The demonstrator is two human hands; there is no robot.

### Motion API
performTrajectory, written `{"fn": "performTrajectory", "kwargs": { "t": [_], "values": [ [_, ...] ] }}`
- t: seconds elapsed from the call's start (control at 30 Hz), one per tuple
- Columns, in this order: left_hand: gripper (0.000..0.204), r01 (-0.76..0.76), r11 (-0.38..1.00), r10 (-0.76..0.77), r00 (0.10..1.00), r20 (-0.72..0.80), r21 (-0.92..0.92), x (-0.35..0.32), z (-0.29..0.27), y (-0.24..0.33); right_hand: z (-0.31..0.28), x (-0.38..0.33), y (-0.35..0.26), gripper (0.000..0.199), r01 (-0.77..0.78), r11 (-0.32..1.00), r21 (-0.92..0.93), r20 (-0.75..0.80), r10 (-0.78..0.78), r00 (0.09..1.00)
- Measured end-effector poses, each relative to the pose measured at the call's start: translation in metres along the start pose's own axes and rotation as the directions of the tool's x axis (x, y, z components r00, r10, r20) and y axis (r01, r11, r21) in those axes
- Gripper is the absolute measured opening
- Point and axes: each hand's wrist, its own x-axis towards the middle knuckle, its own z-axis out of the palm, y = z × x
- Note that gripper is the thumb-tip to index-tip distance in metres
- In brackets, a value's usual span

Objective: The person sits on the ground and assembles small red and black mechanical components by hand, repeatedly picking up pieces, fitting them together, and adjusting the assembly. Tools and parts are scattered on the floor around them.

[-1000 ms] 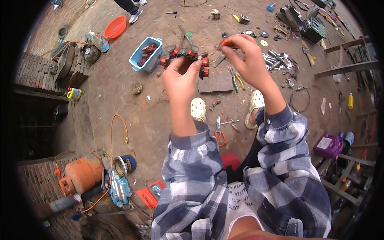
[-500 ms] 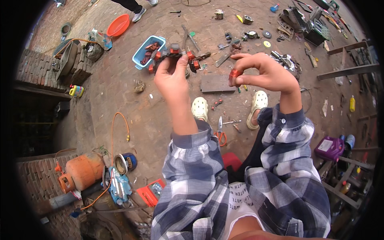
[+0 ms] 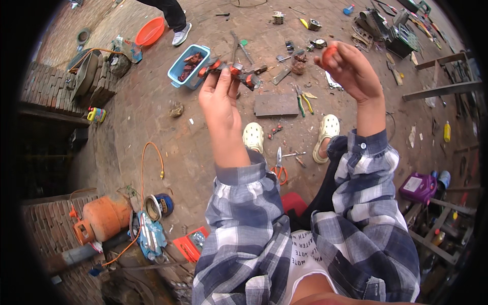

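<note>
My left hand (image 3: 219,104) is closed on a dark, curved metal part with red-orange blocks (image 3: 236,69), held up near a blue plastic basket (image 3: 206,51). Reddish-brown coil-like pieces (image 3: 190,67) lie in that basket. Farther right, my right hand (image 3: 353,73) is raised with its fingers curled around a small red piece (image 3: 329,54), partly covered by the fingers. Below and between the hands, a flat grey metal block (image 3: 276,105) rests on the ground. Pliers with green and yellow handles (image 3: 304,103) lie beside the block.
Near my feet are orange-handled scissors (image 3: 279,170) and small red-and-dark bits (image 3: 275,132). An orange basin (image 3: 150,32) sits at the far left, by a person's leg (image 3: 173,15). A gas cylinder (image 3: 107,218) stands at the near left; metal frames (image 3: 442,89) line the right.
My right hand has moved up and away with the red piece, uncovering the pliers. The part in my left hand has tilted. Behind, the person's leg has shifted right and nearer.
</note>
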Motion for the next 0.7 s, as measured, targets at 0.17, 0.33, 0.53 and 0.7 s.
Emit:
{"fn": "performTrajectory", "kwargs": {
  "t": [0.17, 0.33, 0.53, 0.7],
  "values": [
    [0.018, -0.138, 0.967, 0.155, 0.985, -0.069, 0.213, -0.003, 0.009, 0.001, 0.01, -0.002, -0.001, 0.024, 0.097, 0.993, -0.069, 0.276, -0.074, 0.958],
    [0.012, -0.188, 0.833, 0.143, 0.982, 0.126, 0.521, -0.007, 0.012, 0.0, 0.025, 0.009, 0.004, 0.037, 0.223, 0.819, 0.529, 0.119, -0.332, 0.936],
    [0.027, -0.057, 0.899, -0.073, 0.958, 0.276, 0.434, -0.014, 0.02, 0.002, 0.024, 0.026, 0.015, 0.043, 0.306, 0.919, -0.25, -0.332, -0.378, 0.864],
    [0.029, -0.012, 0.988, -0.021, 0.977, 0.214, 0.152, -0.012, 0.02, 0.005, 0.009, 0.016, 0.038, 0.053, -0.07, 0.227, -0.971, -0.117, -0.198, 0.973]
  ]
}}
